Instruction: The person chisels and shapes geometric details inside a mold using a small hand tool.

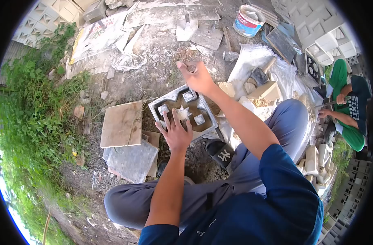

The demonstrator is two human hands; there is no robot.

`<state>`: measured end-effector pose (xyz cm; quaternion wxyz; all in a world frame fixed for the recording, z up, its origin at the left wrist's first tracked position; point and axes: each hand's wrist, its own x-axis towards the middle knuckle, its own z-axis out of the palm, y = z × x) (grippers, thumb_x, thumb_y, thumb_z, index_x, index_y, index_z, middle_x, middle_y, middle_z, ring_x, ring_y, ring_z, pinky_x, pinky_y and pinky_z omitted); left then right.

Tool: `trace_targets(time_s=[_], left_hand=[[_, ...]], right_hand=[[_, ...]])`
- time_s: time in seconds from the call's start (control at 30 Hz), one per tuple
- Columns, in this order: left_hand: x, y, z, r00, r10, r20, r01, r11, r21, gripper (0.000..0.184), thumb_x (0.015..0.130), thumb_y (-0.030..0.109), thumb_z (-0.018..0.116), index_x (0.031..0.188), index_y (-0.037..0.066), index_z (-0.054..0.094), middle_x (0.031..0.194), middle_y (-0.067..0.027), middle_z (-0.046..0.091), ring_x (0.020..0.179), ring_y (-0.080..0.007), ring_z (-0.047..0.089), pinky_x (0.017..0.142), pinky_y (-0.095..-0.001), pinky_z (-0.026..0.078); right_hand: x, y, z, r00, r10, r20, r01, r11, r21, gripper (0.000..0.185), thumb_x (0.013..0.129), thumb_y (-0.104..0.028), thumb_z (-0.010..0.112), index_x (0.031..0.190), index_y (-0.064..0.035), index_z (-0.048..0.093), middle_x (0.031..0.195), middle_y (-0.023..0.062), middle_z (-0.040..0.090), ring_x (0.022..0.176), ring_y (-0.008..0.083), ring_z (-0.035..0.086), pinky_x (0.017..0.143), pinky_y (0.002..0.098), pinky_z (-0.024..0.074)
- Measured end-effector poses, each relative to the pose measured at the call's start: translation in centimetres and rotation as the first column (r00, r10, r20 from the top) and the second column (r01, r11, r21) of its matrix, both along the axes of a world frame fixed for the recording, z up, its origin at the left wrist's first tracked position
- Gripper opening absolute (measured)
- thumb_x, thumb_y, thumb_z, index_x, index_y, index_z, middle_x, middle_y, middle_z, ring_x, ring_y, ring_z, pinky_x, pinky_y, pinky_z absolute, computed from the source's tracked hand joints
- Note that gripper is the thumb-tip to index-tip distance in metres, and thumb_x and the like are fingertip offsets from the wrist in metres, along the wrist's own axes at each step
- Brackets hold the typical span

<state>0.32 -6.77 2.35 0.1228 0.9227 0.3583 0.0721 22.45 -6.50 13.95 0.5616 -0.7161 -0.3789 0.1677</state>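
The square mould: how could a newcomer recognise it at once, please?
Start from the grey trousers in the foreground; just beyond them, the left hand spreads over the square mould. Unlike the flat boards beside it, the mould has raised walls and a pale star-shaped piece inside.

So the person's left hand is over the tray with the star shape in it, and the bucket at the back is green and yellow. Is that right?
Not quite: in the head view, the bucket is blue, white and red. The left hand is over the tray with the star shape.
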Motion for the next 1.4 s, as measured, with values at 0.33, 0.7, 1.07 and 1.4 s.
trace_targets(time_s=[0.33,0.7,1.07,1.4], left_hand=[[0.0,0.0,0.0,0.999,-0.006,0.04,0.005,1.0,0.006,0.077,0.102,0.043,0.051,0.161,-0.003,0.031,0.144,-0.0188,0.062,0.163,-0.0299,0.012,0.126,-0.0647,-0.004],[0.1,-0.1,-0.2,1.0,0.007,-0.006,-0.007,1.0,0.004,0.079,0.099,0.043,0.055,0.16,-0.003,0.034,0.137,-0.0178,0.067,0.162,-0.0303,0.014,0.126,-0.0662,-0.004],[0.1,0.1,-0.4,0.998,0.001,0.069,-0.005,0.998,0.058,0.077,0.1,0.042,0.055,0.158,-0.003,0.035,0.131,-0.0185,0.069,0.162,-0.0305,0.015,0.126,-0.0668,-0.003],[0.0,-0.2,0.1,1.0,0.004,-0.011,-0.004,1.0,-0.013,0.077,0.1,0.041,0.054,0.159,-0.003,0.033,0.138,-0.0198,0.066,0.163,-0.03,0.011,0.126,-0.0659,-0.006]], right_hand=[[-0.6,0.1,0.6,0.999,-0.046,0.015,0.046,0.998,0.045,0.056,0.108,-0.034,0.061,0.066,0.0014,0.054,0.053,0.0024,0.043,0.057,0.0099,0.036,0.051,0.036,0.0354],[-0.1,-0.2,1.4,1.0,-0.011,0.004,0.011,0.998,-0.062,0.057,0.109,-0.035,0.06,0.066,0.0025,0.053,0.055,0.0007,0.038,0.057,0.0085,0.033,0.05,0.0345,0.0314],[0.1,-0.5,0.6,0.999,0.0,0.05,0.003,0.998,-0.068,0.059,0.108,-0.038,0.06,0.067,0.0032,0.053,0.054,0.0043,0.037,0.058,0.0108,0.034,0.05,0.0351,0.0331],[-0.3,-0.5,1.5,0.996,0.082,0.04,-0.077,0.989,-0.124,0.056,0.109,-0.036,0.06,0.067,0.0011,0.056,0.054,-0.0003,0.043,0.059,0.0087,0.037,0.052,0.0356,0.0349]])
